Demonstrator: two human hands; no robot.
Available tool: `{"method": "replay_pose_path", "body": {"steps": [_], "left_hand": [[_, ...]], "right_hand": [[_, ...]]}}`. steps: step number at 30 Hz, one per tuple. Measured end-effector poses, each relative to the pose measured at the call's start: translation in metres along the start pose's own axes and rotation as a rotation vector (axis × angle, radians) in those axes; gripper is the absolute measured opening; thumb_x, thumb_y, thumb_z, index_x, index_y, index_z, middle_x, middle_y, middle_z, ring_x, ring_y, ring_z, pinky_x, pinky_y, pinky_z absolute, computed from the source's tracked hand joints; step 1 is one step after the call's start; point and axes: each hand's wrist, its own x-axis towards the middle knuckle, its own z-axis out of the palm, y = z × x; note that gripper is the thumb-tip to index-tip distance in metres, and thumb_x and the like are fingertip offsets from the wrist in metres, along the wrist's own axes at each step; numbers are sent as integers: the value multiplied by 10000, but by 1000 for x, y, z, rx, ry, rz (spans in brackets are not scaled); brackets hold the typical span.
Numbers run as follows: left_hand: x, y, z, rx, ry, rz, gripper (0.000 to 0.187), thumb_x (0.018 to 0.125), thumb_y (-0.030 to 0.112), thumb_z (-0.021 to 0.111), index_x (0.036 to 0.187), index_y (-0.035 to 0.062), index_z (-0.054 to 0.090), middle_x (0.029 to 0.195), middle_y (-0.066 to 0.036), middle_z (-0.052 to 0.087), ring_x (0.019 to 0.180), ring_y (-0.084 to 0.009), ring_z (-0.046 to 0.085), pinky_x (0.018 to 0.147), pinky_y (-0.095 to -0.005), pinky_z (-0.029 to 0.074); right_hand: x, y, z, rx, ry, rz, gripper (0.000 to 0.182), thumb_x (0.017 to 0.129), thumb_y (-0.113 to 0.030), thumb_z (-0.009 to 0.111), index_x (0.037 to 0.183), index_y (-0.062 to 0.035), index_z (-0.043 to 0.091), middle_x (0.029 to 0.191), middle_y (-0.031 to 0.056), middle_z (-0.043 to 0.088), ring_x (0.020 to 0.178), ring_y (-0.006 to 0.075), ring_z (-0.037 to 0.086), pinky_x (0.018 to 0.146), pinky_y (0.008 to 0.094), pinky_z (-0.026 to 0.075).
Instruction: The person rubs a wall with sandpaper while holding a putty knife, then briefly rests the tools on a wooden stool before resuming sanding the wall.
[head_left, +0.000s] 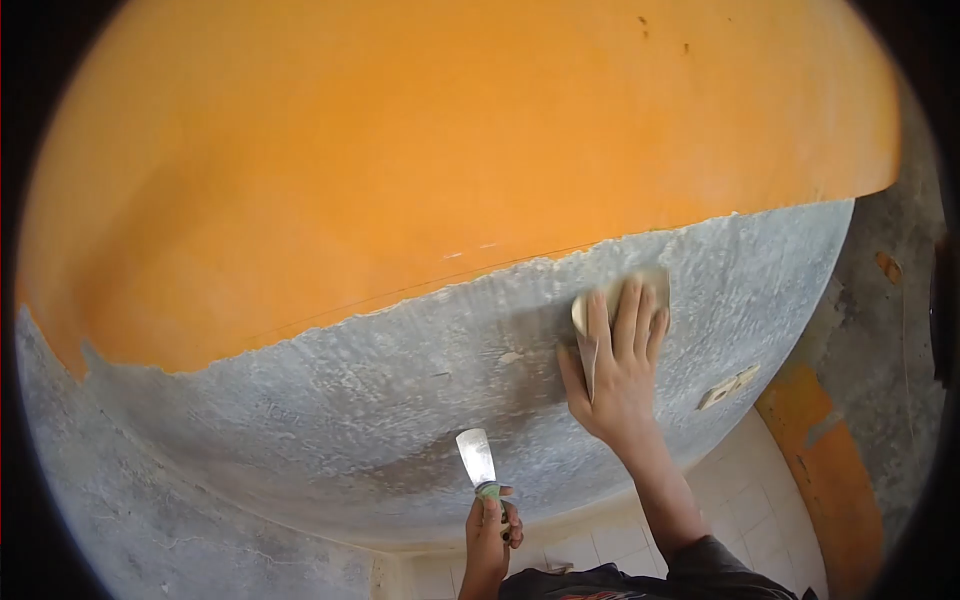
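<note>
My left hand [490, 530] is wrapped around the handle of a putty knife [476, 458], low in the view. Its shiny metal blade points up, in front of the grey wall. Higher and to the right, my right hand [622, 385] lies over a folded, beige sheet of sandpaper [655, 283]. The fingers press the sheet flat on the rough grey wall [400, 370], just below the ragged edge of the orange paint. My right thumb sits apart at the left of the sheet; the palm's underside is hidden.
Orange paint [450, 150] covers the upper wall. A socket plate [728, 387] is set in the grey part at the right. Pale floor tiles [740, 490] show below. An orange and grey wall section [825, 460] stands at the far right, with a hanging cord [906, 350].
</note>
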Motion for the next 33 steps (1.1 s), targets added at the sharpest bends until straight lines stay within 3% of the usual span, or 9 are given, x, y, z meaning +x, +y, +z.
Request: {"method": "replay_pose_path", "body": {"steps": [2, 4, 7, 9, 14, 16, 21, 29, 33], "left_hand": [[1, 2, -3, -53, 20, 7, 428, 971, 431, 413, 1127, 35, 461, 680, -20, 467, 512, -101, 427, 434, -240, 318], [-2, 0, -9, -61, 26, 16, 389, 985, 379, 413, 1142, 28, 469, 691, -14, 479, 518, -78, 434, 437, -222, 333], [-1, 1, -16, -61, 0, 54, 432, 971, 427, 417, 1140, 31, 453, 663, -16, 445, 495, -95, 403, 428, -238, 305], [-3, 7, -21, -101, -10, 32, 434, 971, 427, 414, 1144, 30, 451, 655, -12, 432, 487, -92, 389, 423, -239, 300], [-2, 15, -36, -214, -39, 20, 443, 966, 451, 408, 1125, 40, 457, 617, 8, 395, 432, -65, 314, 377, -227, 237], [-1, 17, -43, -218, -27, 36, 453, 960, 472, 404, 1104, 47, 471, 605, 19, 389, 416, -54, 289, 368, -220, 219], [0, 24, -70, -230, -8, -19, 524, 968, 509, 330, 1098, 21, 472, 577, 32, 388, 394, -39, 276, 363, -205, 213], [4, 42, -110, -292, -178, -112, 537, 950, 533, 362, 1059, 25, 497, 621, 4, 435, 429, -69, 321, 395, -225, 253], [6, 44, -127, -305, -193, -104, 509, 955, 505, 380, 1061, 22, 504, 681, -16, 469, 517, -89, 393, 449, -235, 306]], "right_hand": [[-51, 4, 34, -53, -80, 39, 579, 849, -289, 589, 1313, 17, 424, 1343, 415, 283, 1258, 593, 244, 971, 718, 157], [-114, -1, 63, 12, -193, 56, 723, 856, -219, 565, 1428, 27, 198, 1432, 402, 88, 1331, 575, 42, 1038, 670, 52], [-121, -13, 67, 12, -214, 78, 719, 860, -208, 554, 1433, 18, 183, 1450, 377, 81, 1341, 560, 27, 1042, 666, 42], [-82, -7, 56, 22, -54, 27, 615, 848, -215, 549, 1375, 15, 329, 1423, 395, 138, 1312, 591, 94, 1021, 688, 82], [-8, -30, 16, 33, 4, 50, 631, 866, -195, 511, 1416, -2, 266, 1465, 344, 108, 1354, 532, 55, 1059, 636, 37], [-42, -36, 45, -18, -20, 38, 625, 875, -205, 508, 1404, 17, 262, 1460, 355, 95, 1358, 526, 43, 1063, 637, 13], [-179, -62, 110, 67, -292, 26, 638, 842, -246, 561, 1338, 79, 328, 1365, 457, 138, 1279, 633, 79, 998, 720, 50], [-65, -98, 81, 99, -73, 116, 667, 834, -213, 566, 1370, 57, 276, 1403, 441, 62, 1311, 606, -9, 1015, 698, 25], [-177, -109, 138, 85, -274, 90, 686, 830, -218, 574, 1376, 59, 266, 1402, 441, 65, 1300, 622, 2, 1016, 700, 20]]}}
